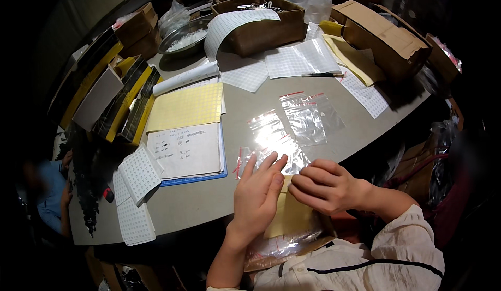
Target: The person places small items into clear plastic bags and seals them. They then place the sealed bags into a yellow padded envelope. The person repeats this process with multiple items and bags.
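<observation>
My left hand (260, 192) lies with its fingers stretched out over the near end of some clear zip bags (271, 132) with red strips. To its right, my right hand (331, 186) is closed, its fingers curled and pressed together; whatever they may hold is hidden. Below both hands shows a yellow sheet (292, 215), partly covered by them. It lies over an open cardboard box (261, 265) at my lap, where more clear bags (282, 244) with red strips show. Further off on the table are other flat zip bags (305, 119), overlapping each other.
Left of the bags, a yellow sticker sheet (185, 106) covers part of a handwritten pad (185, 150) on a blue clipboard. Printed label sheets (135, 186), a pen (322, 74), a metal bowl (182, 43) and cardboard boxes (266, 33) stand around. A person in blue (49, 192) is at far left.
</observation>
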Motion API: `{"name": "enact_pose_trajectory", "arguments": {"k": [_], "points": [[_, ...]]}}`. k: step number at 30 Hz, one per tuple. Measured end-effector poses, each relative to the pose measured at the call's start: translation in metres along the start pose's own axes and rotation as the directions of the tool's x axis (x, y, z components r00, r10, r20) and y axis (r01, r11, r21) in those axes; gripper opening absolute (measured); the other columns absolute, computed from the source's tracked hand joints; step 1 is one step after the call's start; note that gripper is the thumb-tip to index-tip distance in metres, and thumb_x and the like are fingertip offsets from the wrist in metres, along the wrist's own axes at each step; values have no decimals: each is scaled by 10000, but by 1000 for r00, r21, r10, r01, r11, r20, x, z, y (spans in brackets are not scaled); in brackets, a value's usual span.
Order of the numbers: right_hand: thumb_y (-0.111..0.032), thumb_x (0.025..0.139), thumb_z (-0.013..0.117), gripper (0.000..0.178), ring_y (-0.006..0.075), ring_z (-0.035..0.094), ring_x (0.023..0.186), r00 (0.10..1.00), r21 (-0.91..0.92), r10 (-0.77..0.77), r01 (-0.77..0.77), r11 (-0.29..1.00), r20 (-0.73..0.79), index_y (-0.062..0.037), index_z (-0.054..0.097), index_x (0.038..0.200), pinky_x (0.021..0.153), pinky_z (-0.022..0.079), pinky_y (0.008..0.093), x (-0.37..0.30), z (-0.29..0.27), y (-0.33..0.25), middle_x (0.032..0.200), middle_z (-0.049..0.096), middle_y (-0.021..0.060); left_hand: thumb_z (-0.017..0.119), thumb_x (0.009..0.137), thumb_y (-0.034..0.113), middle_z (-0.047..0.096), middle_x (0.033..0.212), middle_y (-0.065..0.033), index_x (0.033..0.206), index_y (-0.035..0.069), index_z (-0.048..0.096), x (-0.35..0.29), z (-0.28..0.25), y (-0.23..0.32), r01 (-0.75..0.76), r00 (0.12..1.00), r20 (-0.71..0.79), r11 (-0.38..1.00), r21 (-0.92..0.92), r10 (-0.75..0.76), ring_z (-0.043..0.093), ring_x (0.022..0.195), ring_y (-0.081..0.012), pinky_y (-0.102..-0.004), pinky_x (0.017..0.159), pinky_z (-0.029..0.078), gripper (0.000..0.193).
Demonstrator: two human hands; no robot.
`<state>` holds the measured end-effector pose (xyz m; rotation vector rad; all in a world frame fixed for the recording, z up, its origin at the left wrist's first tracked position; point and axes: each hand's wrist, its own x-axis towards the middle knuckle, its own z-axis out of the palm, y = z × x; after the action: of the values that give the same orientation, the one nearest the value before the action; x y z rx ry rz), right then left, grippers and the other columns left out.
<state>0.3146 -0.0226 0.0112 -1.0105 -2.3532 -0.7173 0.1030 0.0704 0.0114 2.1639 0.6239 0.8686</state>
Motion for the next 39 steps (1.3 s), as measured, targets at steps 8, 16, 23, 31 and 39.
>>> {"name": "enact_pose_trajectory", "arguments": {"k": [8,16,23,31,39], "points": [[-156,876,727,244,345,661,894,828,608,470,-550,573,306,-7,695,1067,817,529,444,34,-13,67,959,679,154,639,984,57,793,1108,-179,1160,-4,776,-4,11,-5,-104,980,-149,981,167,129,747,1123,-363,-523,1127,500,231],[-229,895,742,259,366,692,794,664,319,418,-700,639,620,10,703,986,729,531,449,65,47,112,859,722,197,692,919,36,800,1017,-147,1060,17,796,-8,11,-6,-149,944,-262,967,209,202,777,1018,-328,-480,1008,592,176],[-394,923,813,407,382,691,813,525,89,530,-761,643,666,-6,702,976,710,522,469,73,33,136,861,717,198,691,919,41,795,1021,-150,1058,17,788,-9,12,-9,-145,948,-251,968,206,195,774,1011,-342,-476,1002,594,171],[-262,990,747,399,393,703,738,570,-20,474,-625,780,671,-145,742,1372,676,529,491,18,-25,79,824,731,189,707,922,67,771,1199,-162,988,14,735,-9,16,-5,-128,971,-173,968,217,167,726,1167,-346,-481,1077,542,88],[-155,986,754,325,236,681,871,792,505,415,-607,613,448,-42,712,1287,787,543,362,13,-8,94,1001,722,121,666,980,123,712,1373,-171,952,16,681,-1,12,0,-225,971,-3,911,346,241,626,1343,-341,-555,1213,384,111]]}}
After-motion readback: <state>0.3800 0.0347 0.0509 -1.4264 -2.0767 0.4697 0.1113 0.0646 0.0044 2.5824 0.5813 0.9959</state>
